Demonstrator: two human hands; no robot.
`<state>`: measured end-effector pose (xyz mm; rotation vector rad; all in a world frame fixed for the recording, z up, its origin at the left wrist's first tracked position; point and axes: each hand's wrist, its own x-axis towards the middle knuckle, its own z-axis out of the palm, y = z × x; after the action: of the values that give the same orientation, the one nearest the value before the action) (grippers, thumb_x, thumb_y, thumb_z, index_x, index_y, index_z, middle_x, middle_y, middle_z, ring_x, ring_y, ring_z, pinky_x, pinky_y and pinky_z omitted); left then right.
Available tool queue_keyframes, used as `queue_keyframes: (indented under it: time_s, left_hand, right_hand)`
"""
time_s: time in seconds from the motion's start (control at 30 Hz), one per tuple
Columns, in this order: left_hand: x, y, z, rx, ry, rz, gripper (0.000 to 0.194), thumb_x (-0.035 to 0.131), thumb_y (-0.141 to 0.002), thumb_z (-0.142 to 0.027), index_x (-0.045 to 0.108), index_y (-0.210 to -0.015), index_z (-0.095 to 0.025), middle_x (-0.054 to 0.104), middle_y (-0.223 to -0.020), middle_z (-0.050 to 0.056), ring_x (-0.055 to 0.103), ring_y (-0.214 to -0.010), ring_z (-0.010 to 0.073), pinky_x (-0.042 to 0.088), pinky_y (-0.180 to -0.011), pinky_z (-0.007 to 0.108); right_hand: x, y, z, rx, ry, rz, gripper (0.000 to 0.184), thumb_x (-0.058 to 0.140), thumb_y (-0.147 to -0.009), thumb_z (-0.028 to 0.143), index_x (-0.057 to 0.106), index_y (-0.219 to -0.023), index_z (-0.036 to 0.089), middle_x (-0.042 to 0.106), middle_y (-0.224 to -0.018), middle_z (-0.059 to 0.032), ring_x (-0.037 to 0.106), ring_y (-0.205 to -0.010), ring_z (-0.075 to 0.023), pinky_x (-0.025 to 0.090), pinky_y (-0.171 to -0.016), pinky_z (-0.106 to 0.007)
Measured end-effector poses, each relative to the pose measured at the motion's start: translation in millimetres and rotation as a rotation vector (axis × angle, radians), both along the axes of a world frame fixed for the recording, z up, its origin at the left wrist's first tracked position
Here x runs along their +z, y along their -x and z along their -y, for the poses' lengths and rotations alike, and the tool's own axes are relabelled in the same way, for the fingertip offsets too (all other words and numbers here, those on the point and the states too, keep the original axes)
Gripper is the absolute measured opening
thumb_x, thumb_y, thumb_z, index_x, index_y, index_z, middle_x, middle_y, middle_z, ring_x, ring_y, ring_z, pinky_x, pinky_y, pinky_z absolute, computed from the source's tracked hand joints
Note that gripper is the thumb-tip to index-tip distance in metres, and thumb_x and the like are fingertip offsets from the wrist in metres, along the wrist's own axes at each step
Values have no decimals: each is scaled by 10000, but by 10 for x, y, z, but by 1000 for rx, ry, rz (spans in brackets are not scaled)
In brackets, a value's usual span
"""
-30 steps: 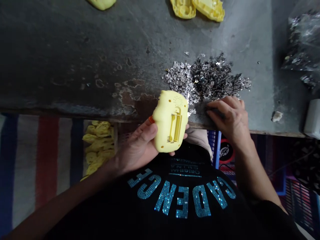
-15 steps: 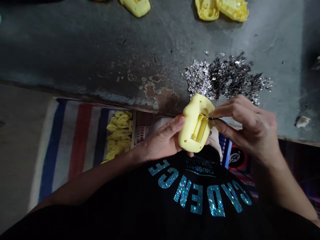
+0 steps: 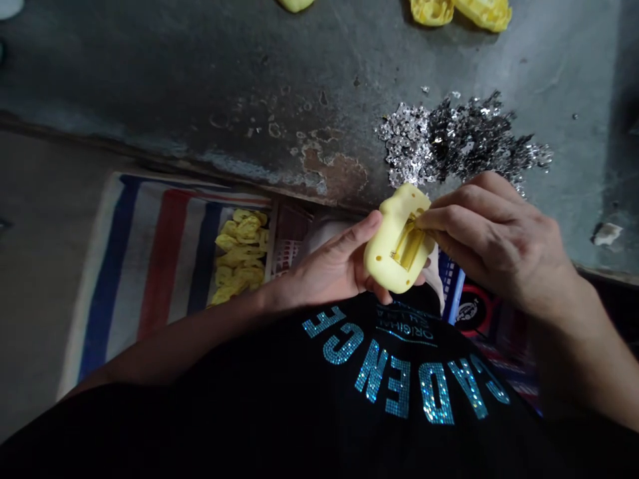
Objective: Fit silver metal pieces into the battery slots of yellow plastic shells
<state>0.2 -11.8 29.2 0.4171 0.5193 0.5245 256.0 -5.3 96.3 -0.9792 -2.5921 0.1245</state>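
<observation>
A yellow plastic shell with small round holes and a long open recess, much like a battery compartment, rests in my left hand. The left thumb lies along its side and the fingers wrap underneath. My right hand is closed, its fingertips pressed at the upper end of the recess. Whatever sits between those fingertips is hidden. Just beyond the shell, a pile of small shiny metal pieces lies on the grey worktop.
More yellow shell halves lie at the worktop's far side. Below its edge, to the left, a crate holds several yellow parts beside a striped sheet. A blue basket stands under the edge, and a whitish lump lies at the right.
My right fingertips have moved from the recess's edge into its upper end. The small dark metal piece seen in them before is now hidden. The view has shifted slightly.
</observation>
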Motion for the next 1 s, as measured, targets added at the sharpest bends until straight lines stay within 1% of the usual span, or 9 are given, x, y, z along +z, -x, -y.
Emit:
queue_keyframes:
  time_s: [0.2, 0.33, 0.4, 0.5, 0.6, 0.67, 0.7, 0.87, 1.0]
  left_hand:
    - [3, 10, 16, -12, -10, 37, 588, 927, -976, -670, 805, -1342, -226, 911, -1104, 66, 907, -940, 268, 619, -547, 202]
    - [-40, 21, 19, -18, -13, 77, 628, 971, -933, -672, 796, -1336, -223, 910, -1099, 83, 905, -956, 282, 638, -552, 220]
    - [-65, 29, 26, -9, -27, 60, 687, 959, -927, -723, 793, -1346, -204, 907, -1127, 112, 904, -963, 293, 651, -555, 238]
    - [-87, 40, 49, 21, -76, -23, 803, 975, -882, -780, 754, -1409, -214, 897, -1198, 126, 900, -919, 289, 663, -562, 267]
    - [-88, 58, 86, 108, -178, -94, 908, 1070, -822, -669, 678, -1540, -274, 892, -1222, 82, 895, -910, 267, 685, -650, 289]
    - [-83, 78, 112, 144, -261, -111, 916, 1079, -851, -567, 649, -1613, -294, 896, -1216, 68, 896, -991, 262, 697, -767, 299]
    - [-78, 90, 123, 154, -293, -119, 894, 1076, -868, -523, 654, -1623, -296, 898, -1212, 67, 892, -1029, 259, 696, -816, 299]
    - [-61, 163, 159, 223, -368, -187, 849, 1108, -837, -430, 726, -1580, -281, 888, -1207, 72, 864, -1070, 249, 684, -866, 287]
    - [-60, 277, 179, 276, -459, -202, 763, 1076, -875, -416, 799, -1570, -265, 893, -1257, 97, 833, -985, 202, 664, -855, 273]
  right_hand:
    - [-19, 54, 81, -56, -87, -46, 125, 660, -1198, 210, 755, -1270, 248, 820, -1076, -43, 706, -906, -205, 609, -817, -376]
    - [-61, 62, 154, -97, -68, -187, 207, 705, -1150, 134, 793, -1262, 284, 859, -1103, -37, 741, -896, -209, 619, -819, -384]
    - [-100, 54, 178, -158, -39, -287, 221, 723, -1128, 117, 811, -1219, 298, 869, -1101, -33, 770, -926, -221, 631, -849, -400]
    - [-184, 16, 163, -265, 106, -448, 162, 836, -1086, 239, 822, -1232, 309, 868, -1169, -45, 799, -1031, -255, 644, -864, -422]
    - [-256, -21, 97, -272, 398, -560, 404, 921, -1033, 429, 784, -1395, 310, 836, -1369, -71, 808, -1155, -274, 661, -840, -405]
    - [-274, -12, 55, -248, 541, -595, 500, 915, -1029, 450, 740, -1476, 308, 801, -1467, -81, 814, -1172, -265, 681, -858, -398]
    - [-274, 7, 41, -238, 572, -604, 514, 913, -1025, 436, 728, -1486, 304, 789, -1480, -85, 816, -1154, -257, 690, -869, -398]
    - [-287, 222, 33, -232, 514, -603, 509, 898, -993, 367, 711, -1461, 290, 776, -1363, -79, 809, -1088, -256, 709, -922, -430]
    - [-391, 419, 13, -245, 345, -613, 543, 861, -993, 317, 679, -1504, 297, 764, -1349, -74, 789, -1046, -233, 719, -909, -420]
